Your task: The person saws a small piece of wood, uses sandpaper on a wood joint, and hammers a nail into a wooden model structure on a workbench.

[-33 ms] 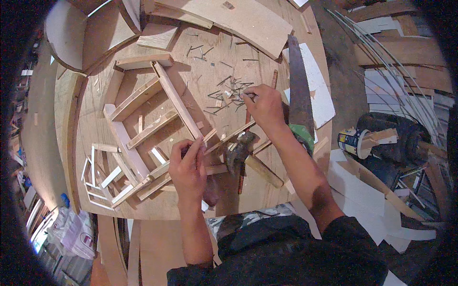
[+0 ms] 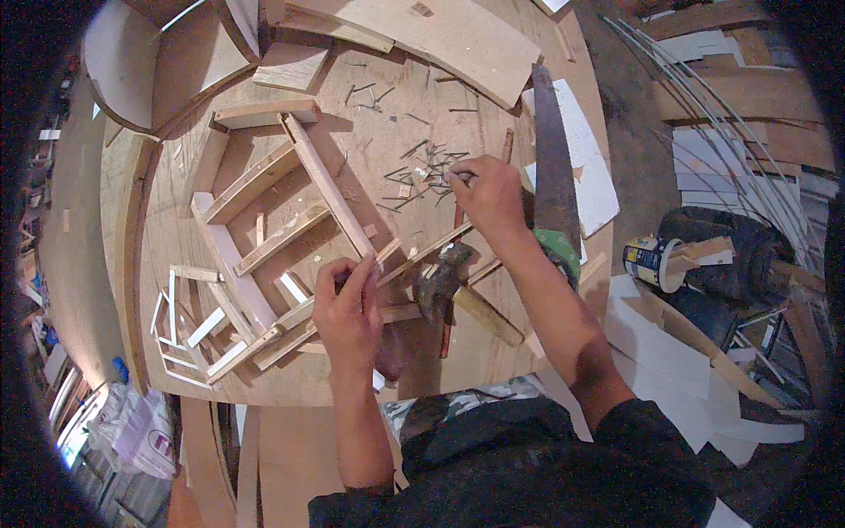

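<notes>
My left hand [image 2: 349, 308] is closed in a pinch at the near right corner of a wooden frame [image 2: 327, 187] with crosspieces. What its fingertips hold, if anything, is too small to make out. Over the right edge of a loose pile of nails [image 2: 422, 167], my right hand [image 2: 489, 195] has its fingers pinched together; whatever is between them is hidden. A hammer [image 2: 484, 312] with a wooden handle lies between my forearms. Just beyond my right wrist rests a handsaw [image 2: 554, 158] with a green handle.
Thin white strips [image 2: 172, 330] and wood offcuts lie left of my left hand. A curved wooden piece [image 2: 123, 70] stands at the far left, and a large board [image 2: 440, 40] lies at the back. Off the table's right side is a tub [image 2: 651, 262] with wood scraps.
</notes>
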A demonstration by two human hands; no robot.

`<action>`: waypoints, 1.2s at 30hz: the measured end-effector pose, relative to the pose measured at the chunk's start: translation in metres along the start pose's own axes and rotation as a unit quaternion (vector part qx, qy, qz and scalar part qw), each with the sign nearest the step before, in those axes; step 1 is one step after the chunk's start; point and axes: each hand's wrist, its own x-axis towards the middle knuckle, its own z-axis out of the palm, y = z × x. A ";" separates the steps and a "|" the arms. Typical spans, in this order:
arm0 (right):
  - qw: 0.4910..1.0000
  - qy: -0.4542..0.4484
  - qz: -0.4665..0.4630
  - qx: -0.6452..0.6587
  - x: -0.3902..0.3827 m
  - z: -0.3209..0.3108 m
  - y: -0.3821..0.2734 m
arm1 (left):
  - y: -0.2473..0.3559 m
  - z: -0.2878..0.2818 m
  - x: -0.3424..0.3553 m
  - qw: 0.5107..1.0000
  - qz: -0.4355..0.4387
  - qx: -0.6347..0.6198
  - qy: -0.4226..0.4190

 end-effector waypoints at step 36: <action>0.939 0.179 0.114 0.271 -0.110 0.016 -0.101 | -0.016 -0.023 -0.002 0.975 0.160 -0.129 -0.080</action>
